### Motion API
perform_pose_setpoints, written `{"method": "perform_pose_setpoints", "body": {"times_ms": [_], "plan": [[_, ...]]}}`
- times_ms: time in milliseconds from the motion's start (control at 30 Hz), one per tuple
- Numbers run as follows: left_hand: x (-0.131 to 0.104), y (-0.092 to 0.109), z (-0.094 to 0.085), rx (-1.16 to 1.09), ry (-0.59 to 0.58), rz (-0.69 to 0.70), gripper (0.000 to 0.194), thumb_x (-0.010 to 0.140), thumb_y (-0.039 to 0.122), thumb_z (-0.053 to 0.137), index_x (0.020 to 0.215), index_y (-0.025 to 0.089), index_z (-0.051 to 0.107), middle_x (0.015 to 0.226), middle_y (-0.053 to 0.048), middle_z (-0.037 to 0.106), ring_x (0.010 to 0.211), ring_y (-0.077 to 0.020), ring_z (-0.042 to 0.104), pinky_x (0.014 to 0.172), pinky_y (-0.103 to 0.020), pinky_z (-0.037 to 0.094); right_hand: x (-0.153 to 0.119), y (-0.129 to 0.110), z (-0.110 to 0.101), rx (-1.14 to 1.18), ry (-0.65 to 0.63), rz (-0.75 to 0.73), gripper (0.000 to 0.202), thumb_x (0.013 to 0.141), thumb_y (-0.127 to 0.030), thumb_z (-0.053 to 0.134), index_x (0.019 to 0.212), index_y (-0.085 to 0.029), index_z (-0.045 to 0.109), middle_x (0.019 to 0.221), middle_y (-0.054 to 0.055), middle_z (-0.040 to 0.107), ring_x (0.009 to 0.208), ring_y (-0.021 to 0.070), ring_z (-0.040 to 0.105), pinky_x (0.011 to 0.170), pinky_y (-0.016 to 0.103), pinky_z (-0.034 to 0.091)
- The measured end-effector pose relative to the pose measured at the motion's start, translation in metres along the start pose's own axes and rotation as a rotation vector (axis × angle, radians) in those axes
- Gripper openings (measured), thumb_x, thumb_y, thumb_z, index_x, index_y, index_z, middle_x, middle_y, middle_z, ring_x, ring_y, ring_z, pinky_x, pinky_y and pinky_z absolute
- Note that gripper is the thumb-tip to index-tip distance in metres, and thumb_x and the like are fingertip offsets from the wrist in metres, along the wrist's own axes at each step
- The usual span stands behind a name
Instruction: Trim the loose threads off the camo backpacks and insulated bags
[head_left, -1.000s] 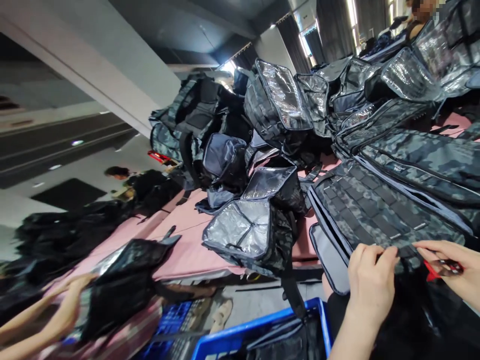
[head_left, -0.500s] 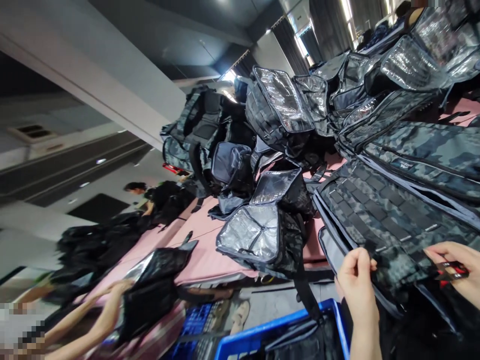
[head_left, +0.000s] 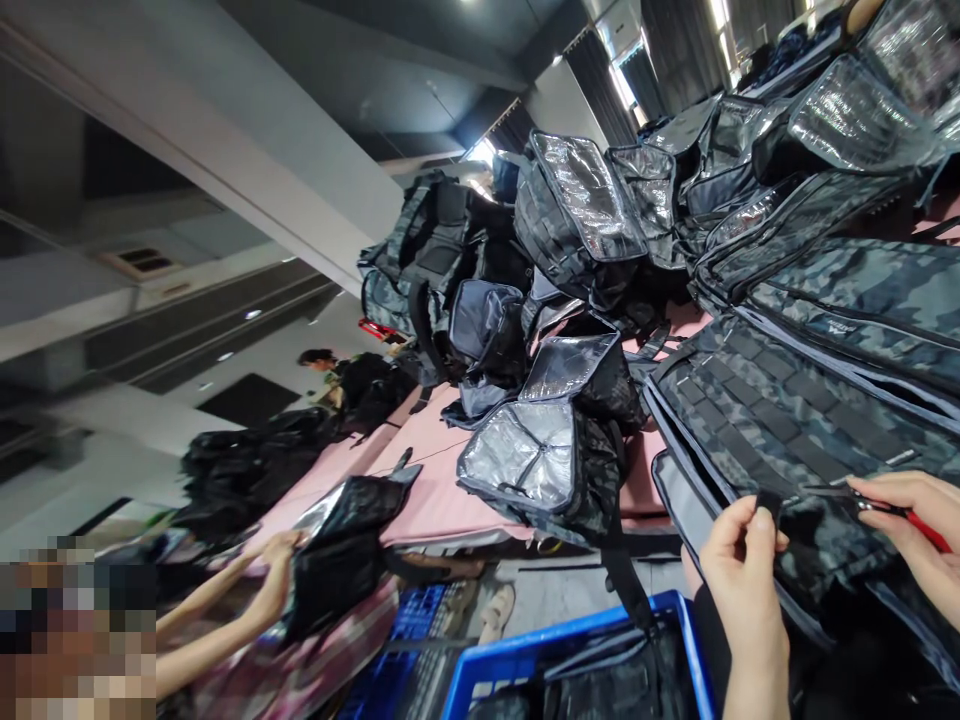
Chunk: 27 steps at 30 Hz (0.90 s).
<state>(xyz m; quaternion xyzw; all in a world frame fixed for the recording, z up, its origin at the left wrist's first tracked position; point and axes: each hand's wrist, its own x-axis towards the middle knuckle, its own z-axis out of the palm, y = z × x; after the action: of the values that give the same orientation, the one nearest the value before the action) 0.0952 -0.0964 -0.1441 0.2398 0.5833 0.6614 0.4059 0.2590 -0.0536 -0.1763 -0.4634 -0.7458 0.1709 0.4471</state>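
A grey-black camouflage backpack [head_left: 780,410] with rows of webbing lies in front of me at the right. My left hand [head_left: 746,570] is closed at its lower edge, thumb and forefinger pinching a small dark piece, perhaps a webbing end. In my right hand [head_left: 911,525] I hold small red-handled scissors [head_left: 930,530]. Their blades point left across the fabric, toward the pinched spot. Whether the blades touch anything, I cannot tell.
A blue crate [head_left: 570,640] with dark bags stands below. Open silver-lined bags [head_left: 521,455] crowd the pink table [head_left: 427,480]. At the left, a co-worker's hands [head_left: 277,560] hold a black bag [head_left: 337,560]. Another camouflage backpack [head_left: 885,310] lies behind mine.
My right hand has turned, so the scissors now point left toward my left hand. The left hand keeps its pinch. The view has swung slightly left.
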Motion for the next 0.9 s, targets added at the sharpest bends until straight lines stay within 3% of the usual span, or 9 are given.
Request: {"method": "perform_pose_setpoints", "body": {"times_ms": [100,267,633,900], "plan": [[-0.001,0.000,0.000,-0.016,-0.008,-0.016,0.034,0.069,0.042,0.083,0.087,0.014,0.078,0.063,0.000,0.062,0.058,-0.0108,0.057,0.062,-0.023,0.050,0.011,-0.002,0.002,0.003,0.019,-0.140,0.018,0.098,-0.026,0.050,0.115,-0.034,0.053,0.108,-0.001,0.065,0.100,0.0212,0.063,0.093,0.034,0.049],[0.000,0.001,0.002,-0.032,-0.011,-0.008,0.033,0.069,0.043,0.083,0.083,0.014,0.078,0.059,0.000,0.060,0.056,-0.0098,0.055,0.060,-0.022,0.049,0.016,0.003,0.007,0.043,0.081,-0.305,0.019,0.101,-0.038,0.050,0.113,-0.028,0.060,0.106,-0.002,0.065,0.099,0.0161,0.062,0.092,0.027,0.045],[-0.004,0.000,-0.001,0.048,-0.105,0.059,0.027,0.076,0.043,0.077,0.083,0.016,0.079,0.066,0.000,0.058,0.058,-0.0089,0.053,0.062,-0.021,0.047,0.017,-0.003,0.009,0.073,0.059,-0.306,0.019,0.102,-0.036,0.048,0.112,-0.025,0.060,0.105,-0.001,0.065,0.099,0.0143,0.061,0.091,0.025,0.045],[-0.003,-0.004,-0.001,0.036,-0.090,0.043,0.030,0.075,0.044,0.078,0.083,0.015,0.078,0.063,0.000,0.057,0.058,-0.0100,0.054,0.061,-0.022,0.048,0.009,0.000,0.006,0.071,0.086,-0.140,0.018,0.099,-0.041,0.053,0.108,-0.028,0.062,0.104,-0.002,0.067,0.091,0.0145,0.064,0.079,0.023,0.049]]}}
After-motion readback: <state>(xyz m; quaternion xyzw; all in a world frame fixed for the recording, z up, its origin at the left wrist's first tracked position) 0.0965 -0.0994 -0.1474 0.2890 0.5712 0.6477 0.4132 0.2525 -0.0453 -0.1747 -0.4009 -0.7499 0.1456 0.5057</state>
